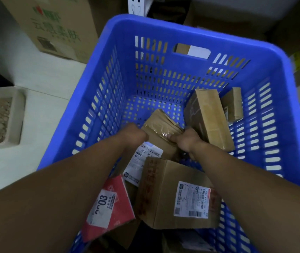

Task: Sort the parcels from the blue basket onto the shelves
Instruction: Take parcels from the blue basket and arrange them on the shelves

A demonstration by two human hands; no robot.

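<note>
A taped brown parcel [161, 128] is gripped inside the blue basket [163, 24], held on either side by the curled fingers of the left hand [134, 134] and the right hand [185, 141]. Its long axis runs away from the hands toward the far wall. A long brown box [209, 119] is leant just right of the right hand, while a labelled carton [178, 196] and a red parcel [109, 203] are seen nearer than both hands

Both hands [161, 138] grip a taped parcel [161, 129] inside the blue basket [198, 27].
</note>
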